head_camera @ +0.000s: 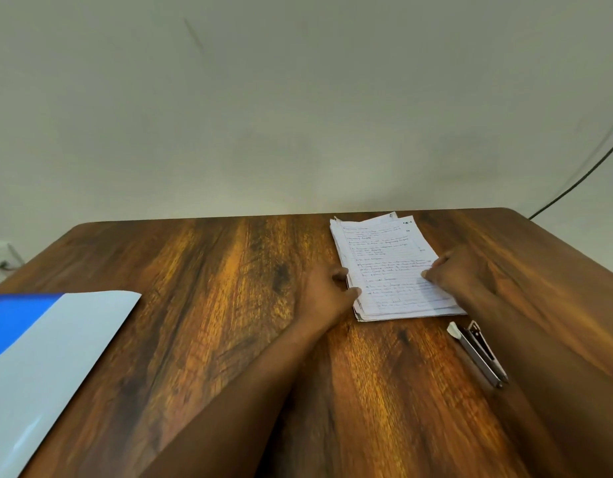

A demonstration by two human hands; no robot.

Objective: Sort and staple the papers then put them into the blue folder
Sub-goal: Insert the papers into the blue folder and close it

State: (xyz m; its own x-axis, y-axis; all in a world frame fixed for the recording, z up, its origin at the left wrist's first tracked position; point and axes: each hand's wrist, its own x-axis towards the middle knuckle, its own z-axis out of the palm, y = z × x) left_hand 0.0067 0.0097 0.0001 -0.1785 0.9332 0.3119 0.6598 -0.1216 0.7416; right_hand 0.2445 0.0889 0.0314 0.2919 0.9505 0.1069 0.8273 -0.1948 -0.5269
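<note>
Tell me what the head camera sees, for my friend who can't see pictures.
Two hands, left hand and right hand, grip a stack of handwritten papers on a wooden table. A stapler lies nearby; a blue folder sits far left.

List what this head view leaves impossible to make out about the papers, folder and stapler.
- Handwriting on the papers: too small and blurred.
- Sheet count: stacked edges blur; left hand and right hand cover the sides.
- Blue folder: cut by the left edge.
- Stapler: right forearm hides its far side.
</note>
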